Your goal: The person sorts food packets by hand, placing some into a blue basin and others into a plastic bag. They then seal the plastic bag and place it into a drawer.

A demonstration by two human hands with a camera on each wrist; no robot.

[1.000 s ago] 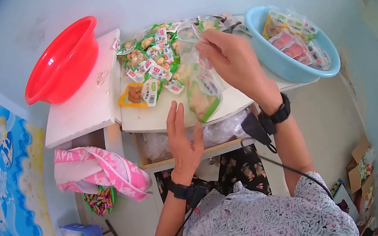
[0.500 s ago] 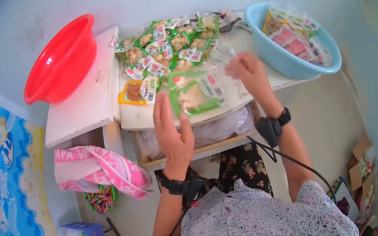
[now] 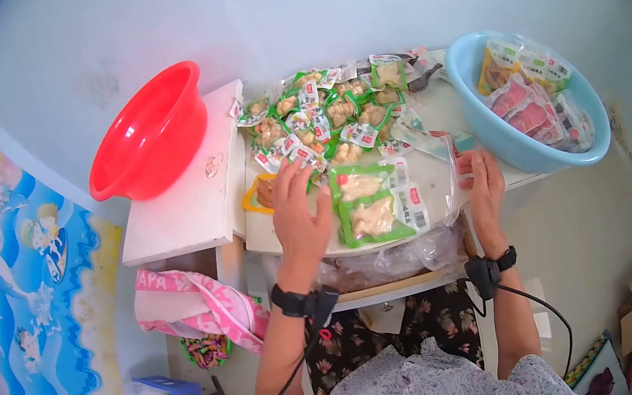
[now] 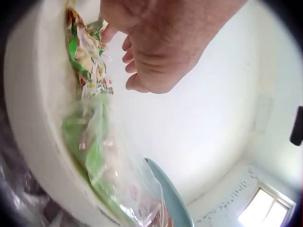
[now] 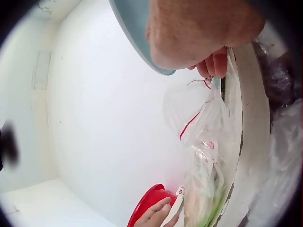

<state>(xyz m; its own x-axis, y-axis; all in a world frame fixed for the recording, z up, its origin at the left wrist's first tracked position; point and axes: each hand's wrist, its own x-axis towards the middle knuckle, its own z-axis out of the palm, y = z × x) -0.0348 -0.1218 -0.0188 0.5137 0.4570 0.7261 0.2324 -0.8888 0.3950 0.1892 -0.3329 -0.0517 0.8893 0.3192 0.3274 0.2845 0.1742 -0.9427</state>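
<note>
A clear plastic bag lies at the front of the white tabletop with two green-edged food packets inside, side by side. My right hand pinches the bag's mouth at its right end; in the right wrist view the curled fingers are at its thin red strip. My left hand reaches over the table left of the bag, fingers extended toward the heap of green-edged packets. Partly covered by that hand is a yellow-edged packet. In the left wrist view the left fingertips overlap the heap's edge.
A light blue basin with bagged packets stands at the right, a red basin at the left on a white board. Below the tabletop an open drawer holds clear plastic. A pink towel hangs at the left.
The bag came down from above the table's middle and now lies flat at the front. My right hand moved right and down; my left hand moved forward to the heap. The head view tilted.
</note>
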